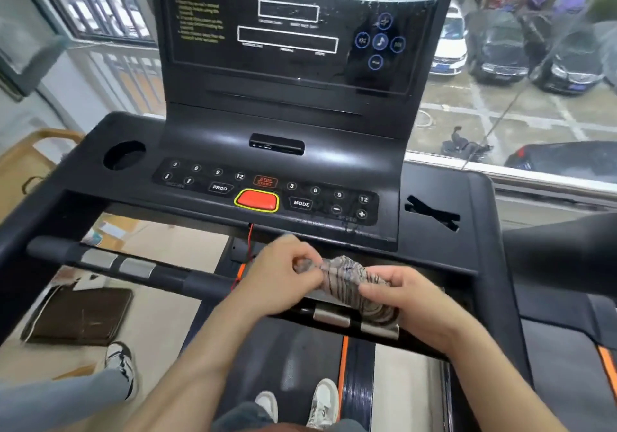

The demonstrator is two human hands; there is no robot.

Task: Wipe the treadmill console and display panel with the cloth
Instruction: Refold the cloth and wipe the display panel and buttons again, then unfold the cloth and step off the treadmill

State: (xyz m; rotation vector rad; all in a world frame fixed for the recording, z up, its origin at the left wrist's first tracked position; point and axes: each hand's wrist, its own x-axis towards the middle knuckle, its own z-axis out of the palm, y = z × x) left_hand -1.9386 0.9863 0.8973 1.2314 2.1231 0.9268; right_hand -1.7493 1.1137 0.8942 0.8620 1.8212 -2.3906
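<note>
Below console keys "MODE" and "PROG", both hands pinch cloth.

Up and right of the fingers, a big window shows parked cars on wet pavement in daylight. Up and left are a barred window and wooden furniture. Down to the left, a dark brown mat lies on pale floor.

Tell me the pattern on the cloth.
The cloth is pale grey-brown with thin dark stripes; head view.
</note>
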